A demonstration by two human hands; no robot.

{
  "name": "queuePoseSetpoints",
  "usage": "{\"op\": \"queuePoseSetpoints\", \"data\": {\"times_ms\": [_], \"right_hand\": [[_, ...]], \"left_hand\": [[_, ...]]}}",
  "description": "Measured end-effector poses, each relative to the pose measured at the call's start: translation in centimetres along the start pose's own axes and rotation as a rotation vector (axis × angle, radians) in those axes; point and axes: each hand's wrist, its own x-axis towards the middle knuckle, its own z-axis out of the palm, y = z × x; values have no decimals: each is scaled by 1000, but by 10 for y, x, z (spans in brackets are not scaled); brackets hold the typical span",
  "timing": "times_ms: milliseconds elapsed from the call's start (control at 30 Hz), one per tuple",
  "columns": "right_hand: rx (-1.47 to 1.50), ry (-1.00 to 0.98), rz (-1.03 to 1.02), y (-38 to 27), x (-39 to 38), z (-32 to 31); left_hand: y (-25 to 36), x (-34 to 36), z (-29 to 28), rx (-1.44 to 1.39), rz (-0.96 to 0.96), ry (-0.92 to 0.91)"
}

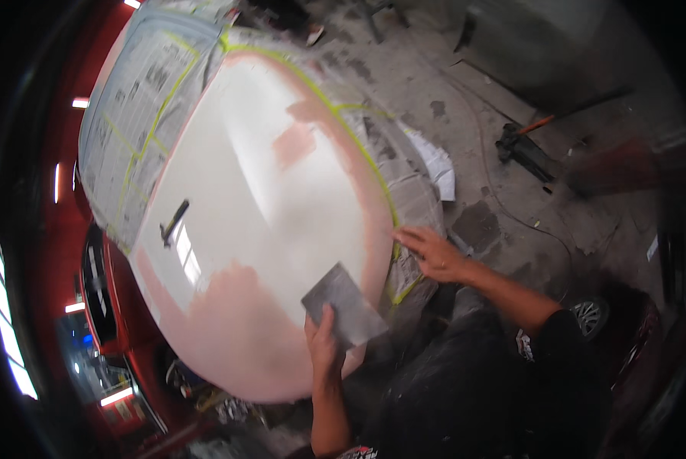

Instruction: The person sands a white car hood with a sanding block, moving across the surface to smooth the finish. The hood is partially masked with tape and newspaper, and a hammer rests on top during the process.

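Car panel: white, irregular pink patches, pink along edges. Tape: neon yellow-green. Masking sheets: grey, dark printed pattern. Flat sheet: plain grey. Small tool: black. Floor: grey, dark blotches. Jack: black, orange on handle. Shirt: black. Left-side vehicle: red.

Most of the left hand's fingers are hidden under the gray sheet, fwiw. Top edge chops off part of the car. Print on the masking paper? Way too tiny. Red thing far right's just a blur.
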Motion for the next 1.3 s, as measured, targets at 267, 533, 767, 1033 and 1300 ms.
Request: {"op": "queuePoseSetpoints", "data": {"times_ms": [267,533,767,1033,1300], "right_hand": [[53,-268,-339,-73,26,-22],[226,-689,-178,-41,-38,32],[-190,303,178,40,-55,102],[-491,385,99,56,-28,180],[-534,286,196,21,-120,221]], "left_hand": [[20,2,48,69,174,7],[-21,0,-6,56,273,532],[-20,-36,-59,31,306,421],[-72,-75,-109,141,207,219],[-77,-91,-143,117,221,145]]}}
